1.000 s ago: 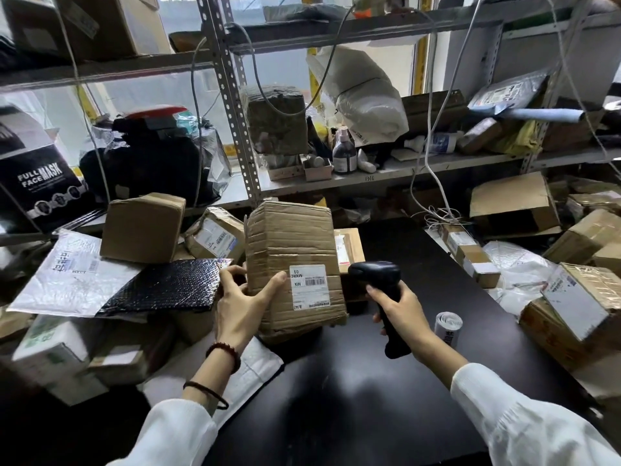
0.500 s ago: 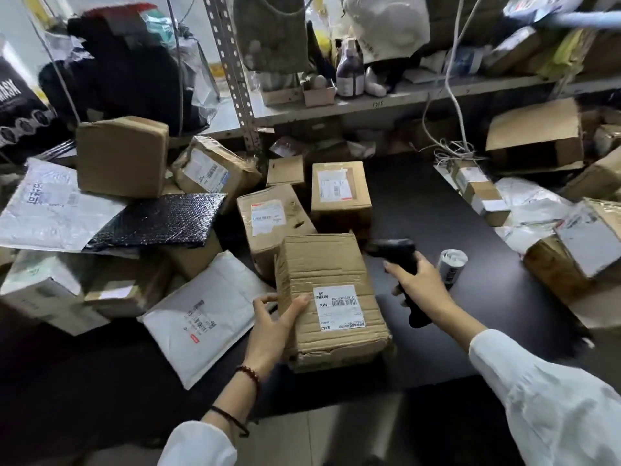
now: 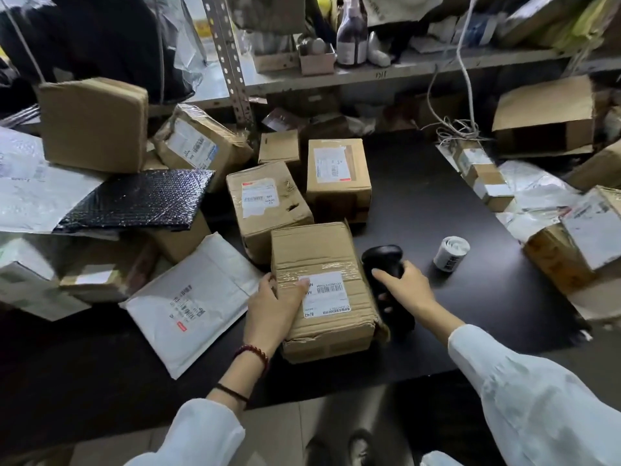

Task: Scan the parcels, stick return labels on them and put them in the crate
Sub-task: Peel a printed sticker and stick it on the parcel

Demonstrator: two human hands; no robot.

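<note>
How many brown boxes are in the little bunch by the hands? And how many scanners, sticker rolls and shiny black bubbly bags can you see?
Brown boxes in the bunch: 4, the front box held by the left hand, three behind it
Scanner: 1, in the right hand's grip
Label roll: 1
Black bubble bag: 1
Total: 7

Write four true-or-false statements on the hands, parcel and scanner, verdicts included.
1. The left hand holds the taped parcel on the black table. True.
2. The right hand grips the label roll. False: it grips the scanner; the label roll stands apart on the table.
3. The parcel's barcode label faces up. True.
4. The white mailer lies right of the parcel. False: the white mailer lies left of it.
</note>
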